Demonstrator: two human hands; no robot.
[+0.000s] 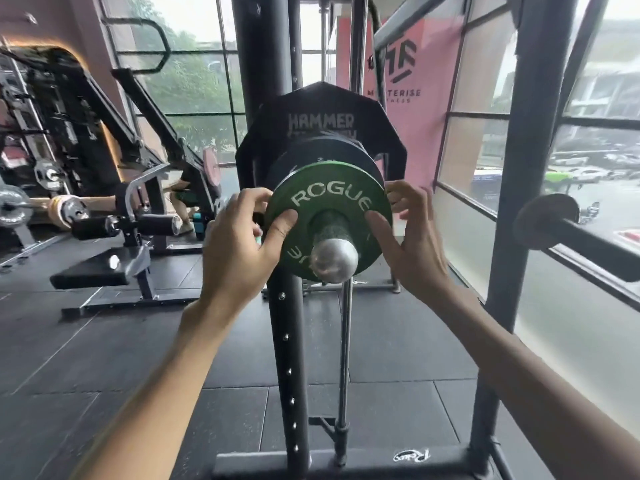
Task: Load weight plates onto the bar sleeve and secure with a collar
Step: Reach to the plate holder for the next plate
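Plate, green, lettered ROGUE, rides sleeve, left hand and right hand clasping it.

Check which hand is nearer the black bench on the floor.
Left. The left hand grips the left edge of the green plate, on the side toward the bench; the right hand holds the plate's right edge, farther from the bench.

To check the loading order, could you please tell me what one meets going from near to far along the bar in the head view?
Bar end → green plate → smaller black plate → large black plate.
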